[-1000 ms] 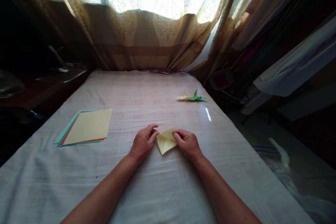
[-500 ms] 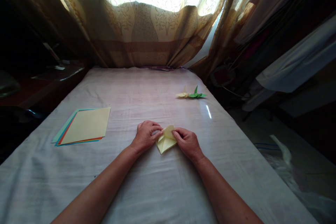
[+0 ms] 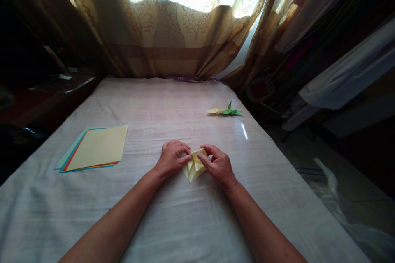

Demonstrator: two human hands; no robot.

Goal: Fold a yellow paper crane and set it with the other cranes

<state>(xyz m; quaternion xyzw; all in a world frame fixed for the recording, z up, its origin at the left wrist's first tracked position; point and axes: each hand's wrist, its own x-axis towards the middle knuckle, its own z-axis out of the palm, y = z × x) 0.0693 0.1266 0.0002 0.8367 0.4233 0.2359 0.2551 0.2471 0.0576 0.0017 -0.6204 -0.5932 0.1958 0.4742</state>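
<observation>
Left hand (image 3: 173, 159) pinches the left edge of the folded yellow paper (image 3: 193, 170); right hand (image 3: 219, 167) grasps its right side, thumb on top. Paper is between them over the pale cloth (image 3: 185, 226), one corner toward the wearer. Beyond, right — green paper figure (image 3: 230, 111) beside cream figure (image 3: 214, 111). Left — stacked coloured sheets (image 3: 97, 148).

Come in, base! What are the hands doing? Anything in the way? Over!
Left hand pinching folded paper at left. Right hand thumb and finger on its right. Paper partly open. Green bird, cream bird, stack: all apart from hands.
</observation>
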